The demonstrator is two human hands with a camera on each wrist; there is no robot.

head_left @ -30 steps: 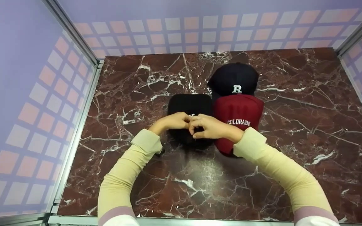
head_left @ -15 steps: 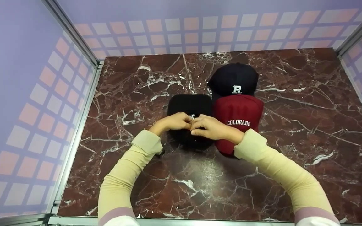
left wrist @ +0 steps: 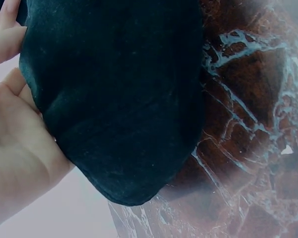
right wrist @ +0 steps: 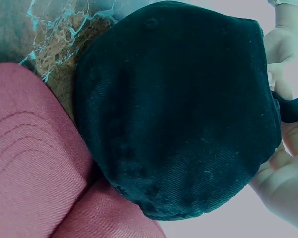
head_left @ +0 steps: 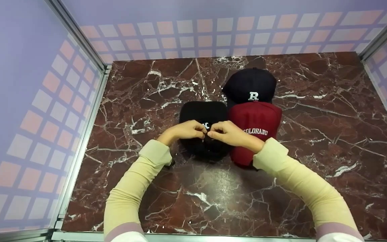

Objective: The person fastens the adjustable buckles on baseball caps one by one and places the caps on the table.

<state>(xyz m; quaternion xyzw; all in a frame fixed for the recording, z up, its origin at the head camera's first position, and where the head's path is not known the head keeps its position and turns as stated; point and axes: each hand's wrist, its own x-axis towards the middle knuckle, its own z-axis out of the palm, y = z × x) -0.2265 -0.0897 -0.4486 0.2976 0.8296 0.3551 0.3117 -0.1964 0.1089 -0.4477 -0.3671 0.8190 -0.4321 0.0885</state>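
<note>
A black cap (head_left: 203, 111) with white lettering stands in the middle of the table, its flat brim toward the back. My left hand (head_left: 188, 129) bends over the cap's near side and pinches its strap between thumb and fingers. From the other side my right hand (head_left: 226, 133) pinches at the same strap, fingertips close to the left ones. The right wrist view shows the dark strap (right wrist: 294, 108) sticking out from the cap between the two hands. In the left wrist view, the left hand (left wrist: 25, 134) lies along the dark crown's edge.
A red cap (head_left: 254, 117) lettered COLORADO sits right beside the black one, under the right wrist. Behind it is a navy cap (head_left: 250, 82) with a white R. Purple panels (head_left: 180, 13) wall the marble table (head_left: 314, 134).
My right hand has drawn slightly to the right, opening a small gap to the left fingertips and showing more white lettering. The left hand and the caps hold their places.
</note>
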